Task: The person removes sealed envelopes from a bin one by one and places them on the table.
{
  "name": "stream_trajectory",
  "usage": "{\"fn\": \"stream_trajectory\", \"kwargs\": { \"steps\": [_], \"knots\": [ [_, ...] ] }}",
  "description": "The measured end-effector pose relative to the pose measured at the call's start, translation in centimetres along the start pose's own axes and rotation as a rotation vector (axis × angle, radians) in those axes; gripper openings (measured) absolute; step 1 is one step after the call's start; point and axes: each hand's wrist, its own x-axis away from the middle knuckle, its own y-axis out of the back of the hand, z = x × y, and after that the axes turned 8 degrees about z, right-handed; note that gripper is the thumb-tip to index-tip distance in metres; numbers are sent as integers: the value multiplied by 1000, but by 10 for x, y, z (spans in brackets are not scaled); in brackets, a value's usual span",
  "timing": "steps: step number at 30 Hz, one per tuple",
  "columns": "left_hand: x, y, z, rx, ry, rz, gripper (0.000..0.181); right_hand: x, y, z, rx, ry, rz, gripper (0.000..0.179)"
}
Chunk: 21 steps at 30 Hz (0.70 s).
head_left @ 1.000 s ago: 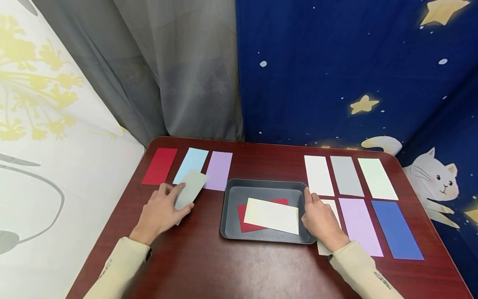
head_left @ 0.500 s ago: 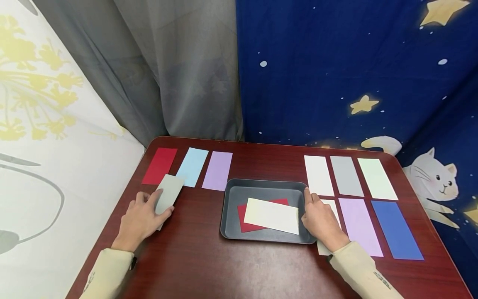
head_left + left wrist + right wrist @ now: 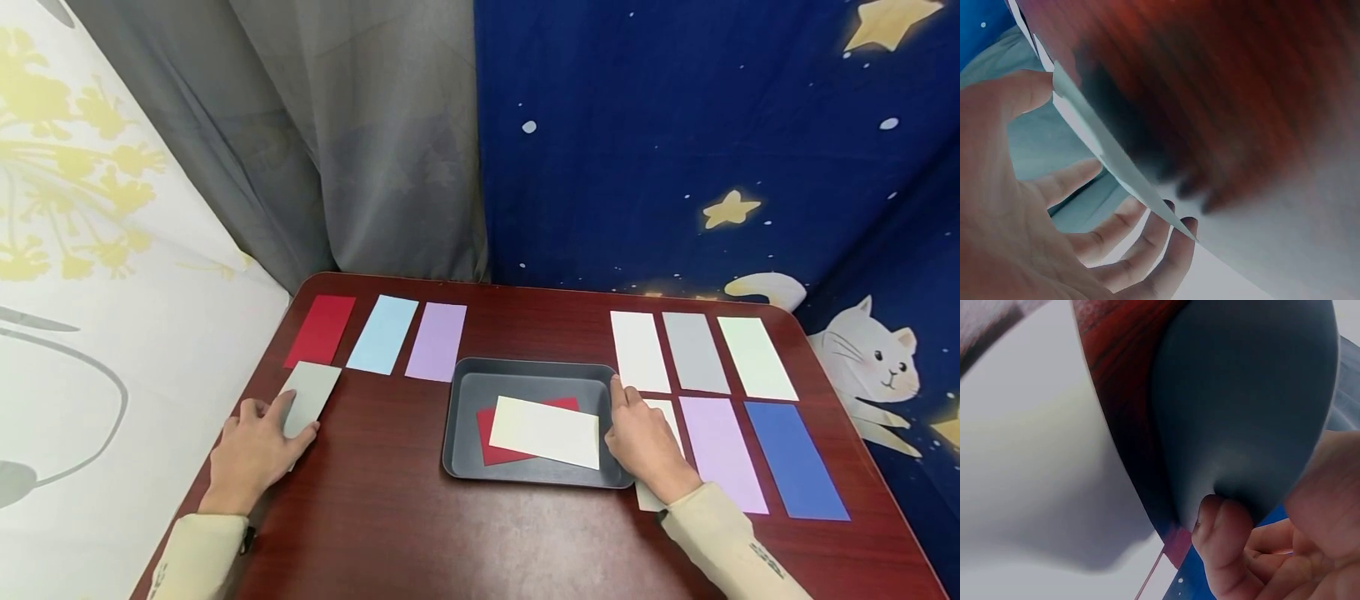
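Observation:
My left hand (image 3: 251, 454) pinches a grey-green card (image 3: 311, 392) by its long edges, thumb on one side and fingers on the other. In the left wrist view the card (image 3: 1113, 159) is seen nearly edge-on, with its shadow on the tabletop. It is just below a red card (image 3: 321, 332) at the table's left. With my right hand (image 3: 651, 442) I grip the right rim of a dark grey tray (image 3: 463, 433). A cream card (image 3: 547, 433) rests in the tray, across a red one. The right wrist view shows a finger (image 3: 1225, 531) against the tray wall.
Beside the red card lie a light blue card (image 3: 382, 335) and a lilac card (image 3: 437, 342). Right of the tray, several cards stand in two rows, including a white card (image 3: 641, 352) and a blue card (image 3: 797, 462). My right hand partly covers one pale card (image 3: 649, 497).
My left hand has carried the grey-green card left and toward me, from over the light blue and lilac cards to below the red one. The right hand and tray have stayed put.

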Motion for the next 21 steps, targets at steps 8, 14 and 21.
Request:
{"fn": "stream_trajectory", "kwargs": {
  "steps": [8,14,21],
  "knots": [
    [4,-1,3,-18,29,20,72,0,1,1,-3,2,1,71],
    [4,2,-1,-38,51,41,74,0,2,2,-2,2,0,71],
    [5,2,-2,-33,56,64,72,0,2,2,-5,1,2,72]
  ]
}}
